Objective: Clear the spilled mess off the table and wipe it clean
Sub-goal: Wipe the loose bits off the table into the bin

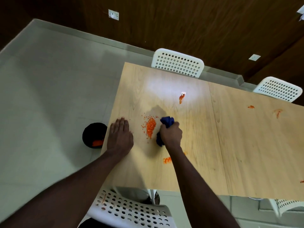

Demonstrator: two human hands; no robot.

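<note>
My right hand [171,134] grips the blue cloth [166,122] beside the orange grains [150,126]; my left hand [119,136] lies flat near the table [213,145] edge. I should sweep them leftward, gently, toward the black bowl [93,134] below.

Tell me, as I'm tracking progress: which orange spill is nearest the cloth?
The grainy pile just left of the cloth, between left hand and right hand; the others lie farther off.
</note>
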